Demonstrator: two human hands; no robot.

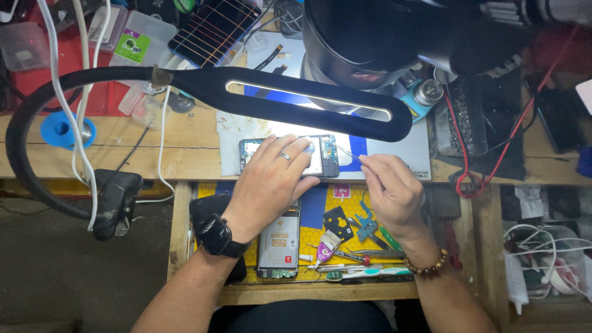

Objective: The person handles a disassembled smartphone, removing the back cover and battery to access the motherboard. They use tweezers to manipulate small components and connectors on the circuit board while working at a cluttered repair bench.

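An opened phone (325, 155) with its back off lies on a grey work mat (407, 151) under the lamp. My left hand (271, 182), with a ring and a black wristwatch, presses flat on the phone and covers most of it. My right hand (391, 188), wearing a bead bracelet, pinches thin metal tweezers (346, 155) whose tips point at the phone's upper right corner. Only the phone's right end and a bit of its left end show.
A black gooseneck lamp (308, 102) arches over the mat, with a microscope head (370, 37) above. An open drawer (308, 293) below holds another phone (280, 243), small parts, tools and a toothbrush (370, 273). Red wires (465, 166), plastic boxes (145, 43) and blue tape (61, 131) lie around.
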